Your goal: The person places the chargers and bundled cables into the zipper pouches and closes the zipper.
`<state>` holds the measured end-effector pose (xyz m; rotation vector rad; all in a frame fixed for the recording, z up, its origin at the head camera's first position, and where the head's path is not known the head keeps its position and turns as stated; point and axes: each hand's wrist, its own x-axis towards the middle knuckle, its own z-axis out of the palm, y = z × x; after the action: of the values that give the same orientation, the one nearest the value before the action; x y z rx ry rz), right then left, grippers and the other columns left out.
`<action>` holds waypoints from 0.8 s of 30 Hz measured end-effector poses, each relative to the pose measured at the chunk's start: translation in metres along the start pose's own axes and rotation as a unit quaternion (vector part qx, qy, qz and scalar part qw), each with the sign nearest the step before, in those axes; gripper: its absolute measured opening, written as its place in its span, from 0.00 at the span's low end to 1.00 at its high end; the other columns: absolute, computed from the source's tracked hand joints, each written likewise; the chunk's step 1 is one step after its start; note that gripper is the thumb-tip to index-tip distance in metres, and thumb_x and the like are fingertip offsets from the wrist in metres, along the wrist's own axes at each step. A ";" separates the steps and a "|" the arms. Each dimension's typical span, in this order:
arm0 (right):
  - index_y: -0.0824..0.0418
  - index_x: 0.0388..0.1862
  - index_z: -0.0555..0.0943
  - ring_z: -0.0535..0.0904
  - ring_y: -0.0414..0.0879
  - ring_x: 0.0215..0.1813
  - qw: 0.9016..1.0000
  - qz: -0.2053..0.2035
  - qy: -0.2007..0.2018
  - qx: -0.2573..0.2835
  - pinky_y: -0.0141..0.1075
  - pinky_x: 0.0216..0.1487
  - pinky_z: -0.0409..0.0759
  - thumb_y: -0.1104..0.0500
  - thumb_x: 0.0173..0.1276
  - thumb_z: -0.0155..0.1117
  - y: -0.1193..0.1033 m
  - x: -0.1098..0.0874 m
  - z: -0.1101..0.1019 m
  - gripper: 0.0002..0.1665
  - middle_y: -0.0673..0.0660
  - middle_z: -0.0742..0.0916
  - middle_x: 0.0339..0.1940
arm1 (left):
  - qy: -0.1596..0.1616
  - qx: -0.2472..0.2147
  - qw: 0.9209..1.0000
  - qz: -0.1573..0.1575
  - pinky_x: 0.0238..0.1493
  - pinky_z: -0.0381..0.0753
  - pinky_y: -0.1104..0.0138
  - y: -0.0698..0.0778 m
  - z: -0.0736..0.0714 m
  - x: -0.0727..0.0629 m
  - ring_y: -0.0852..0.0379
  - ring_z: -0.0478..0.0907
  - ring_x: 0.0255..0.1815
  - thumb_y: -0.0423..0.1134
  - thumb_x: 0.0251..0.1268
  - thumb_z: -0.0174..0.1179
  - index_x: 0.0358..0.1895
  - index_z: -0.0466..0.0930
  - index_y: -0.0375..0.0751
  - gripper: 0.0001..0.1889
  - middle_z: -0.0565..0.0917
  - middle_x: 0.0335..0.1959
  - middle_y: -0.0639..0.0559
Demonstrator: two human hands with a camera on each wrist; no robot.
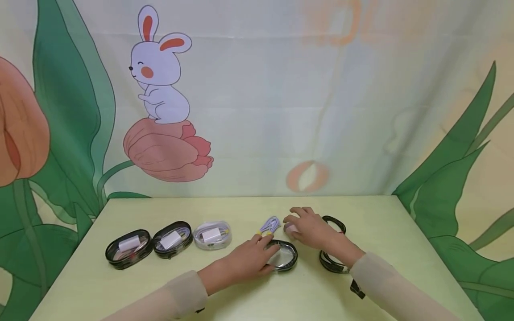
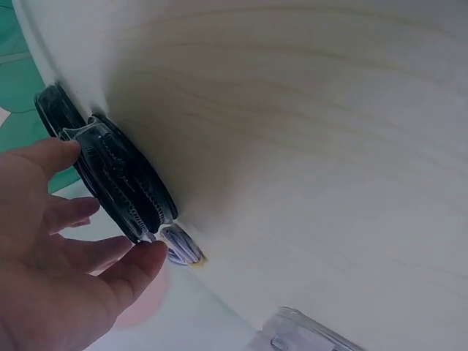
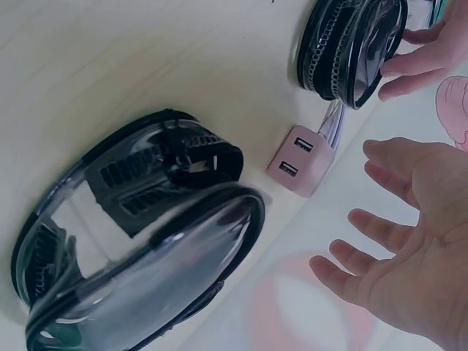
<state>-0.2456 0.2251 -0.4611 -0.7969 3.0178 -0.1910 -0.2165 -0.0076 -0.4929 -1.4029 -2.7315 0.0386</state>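
Observation:
My left hand (image 1: pixel 246 263) grips a small oval zip case (image 1: pixel 286 256) with black edging and clear panels, thumb at one end and fingertips at the other in the left wrist view. Just behind that case lies a bundled pale purple cable (image 1: pixel 271 224) with yellow ends. Over the table to its right is my right hand (image 1: pixel 311 229), fingers spread and apart from anything in the right wrist view. Nearest to it sits a pinkish charger plug (image 3: pixel 301 161) with two USB ports. Beneath my right forearm stands another black-edged clear case (image 3: pixel 139 197), its lid raised.
On the left of the table stand two black-edged cases (image 1: pixel 128 249) (image 1: pixel 172 239) and a clear-edged case (image 1: pixel 212 235), each with a white plug and a cable inside. A printed curtain (image 1: pixel 249 111) hangs along the table's back edge.

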 end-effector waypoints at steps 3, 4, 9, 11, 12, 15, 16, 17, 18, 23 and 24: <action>0.56 0.62 0.81 0.70 0.70 0.68 1.000 -0.003 0.001 -0.002 0.63 0.53 0.79 0.57 0.73 0.68 0.001 0.000 0.003 0.20 0.67 0.75 0.70 | 0.001 -0.010 1.000 -0.004 0.52 0.83 0.57 -0.001 0.002 -0.001 0.44 0.76 0.57 0.56 0.73 0.60 0.68 0.71 0.47 0.28 0.75 0.65 0.42; 0.56 0.62 0.81 0.71 0.69 0.68 1.000 -0.003 0.002 -0.001 0.62 0.53 0.79 0.57 0.72 0.68 0.002 0.000 0.005 0.20 0.67 0.75 0.70 | 0.001 -0.014 1.000 -0.004 0.51 0.82 0.58 -0.002 0.002 -0.002 0.45 0.75 0.56 0.55 0.72 0.60 0.68 0.71 0.47 0.28 0.75 0.64 0.42; 0.56 0.61 0.81 0.72 0.70 0.67 1.000 -0.009 0.008 0.001 0.61 0.53 0.80 0.58 0.72 0.68 0.003 -0.001 0.008 0.19 0.68 0.76 0.69 | -0.011 -0.032 0.999 -0.010 0.46 0.81 0.59 -0.009 -0.001 -0.007 0.48 0.75 0.51 0.55 0.69 0.62 0.69 0.71 0.49 0.29 0.77 0.62 0.46; 0.56 0.60 0.81 0.72 0.70 0.67 1.000 -0.011 0.009 0.001 0.62 0.53 0.80 0.58 0.72 0.68 0.003 -0.002 0.008 0.19 0.68 0.76 0.69 | -0.022 -0.038 0.999 -0.010 0.46 0.80 0.59 -0.012 -0.004 -0.009 0.49 0.74 0.50 0.55 0.69 0.63 0.70 0.71 0.49 0.30 0.77 0.61 0.46; 0.56 0.60 0.81 0.72 0.70 0.67 1.000 -0.011 0.009 0.002 0.61 0.53 0.80 0.59 0.73 0.67 0.003 -0.002 0.008 0.19 0.68 0.76 0.69 | -0.028 -0.039 0.999 -0.009 0.46 0.80 0.60 -0.014 -0.005 -0.010 0.50 0.74 0.51 0.55 0.68 0.63 0.70 0.71 0.49 0.30 0.76 0.61 0.47; 0.57 0.61 0.81 0.71 0.71 0.67 1.000 -0.008 0.005 0.009 0.63 0.54 0.79 0.59 0.73 0.66 0.003 -0.002 0.007 0.18 0.69 0.75 0.69 | -0.044 -0.042 0.998 -0.002 0.49 0.80 0.58 -0.022 -0.009 -0.014 0.48 0.74 0.54 0.52 0.67 0.64 0.70 0.72 0.49 0.29 0.75 0.64 0.46; 0.57 0.61 0.81 0.70 0.71 0.67 1.000 -0.006 0.002 0.014 0.63 0.55 0.78 0.59 0.73 0.66 0.004 -0.001 0.007 0.18 0.69 0.75 0.69 | -0.048 -0.045 0.998 0.000 0.50 0.80 0.57 -0.024 -0.011 -0.016 0.47 0.74 0.56 0.51 0.66 0.64 0.69 0.73 0.50 0.29 0.74 0.66 0.46; 0.57 0.61 0.81 0.70 0.71 0.67 1.000 -0.005 0.001 0.018 0.64 0.55 0.78 0.60 0.73 0.66 0.004 -0.001 0.007 0.18 0.69 0.75 0.69 | -0.052 -0.046 0.998 0.004 0.51 0.80 0.56 -0.027 -0.013 -0.017 0.46 0.74 0.57 0.50 0.66 0.65 0.69 0.74 0.50 0.29 0.74 0.67 0.45; 0.57 0.61 0.81 0.70 0.72 0.67 1.000 -0.006 0.000 0.023 0.64 0.55 0.78 0.60 0.73 0.66 0.005 0.000 0.007 0.18 0.69 0.75 0.69 | -0.056 -0.046 0.997 0.005 0.52 0.80 0.54 -0.030 -0.014 -0.019 0.45 0.74 0.60 0.48 0.65 0.66 0.68 0.75 0.51 0.28 0.73 0.69 0.45; 0.62 0.60 0.81 0.74 0.70 0.64 0.997 -0.054 0.001 0.049 0.61 0.60 0.76 0.65 0.72 0.64 0.012 0.006 0.009 0.18 0.70 0.78 0.65 | -0.060 -0.068 0.995 -0.034 0.55 0.80 0.48 -0.029 -0.021 -0.020 0.40 0.73 0.64 0.45 0.65 0.66 0.68 0.73 0.48 0.28 0.68 0.74 0.43; 0.63 0.61 0.80 0.74 0.69 0.64 0.996 -0.063 -0.004 0.057 0.60 0.61 0.75 0.65 0.72 0.64 0.014 0.009 0.009 0.19 0.70 0.78 0.65 | -0.058 -0.070 0.994 -0.057 0.55 0.80 0.47 -0.025 -0.022 -0.018 0.39 0.73 0.64 0.46 0.65 0.65 0.68 0.72 0.47 0.29 0.69 0.73 0.42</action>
<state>-0.2594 0.2316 -0.4718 -0.9737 2.9195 -0.3579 -0.2250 -0.0373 -0.4706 -1.3115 -2.9581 -0.0836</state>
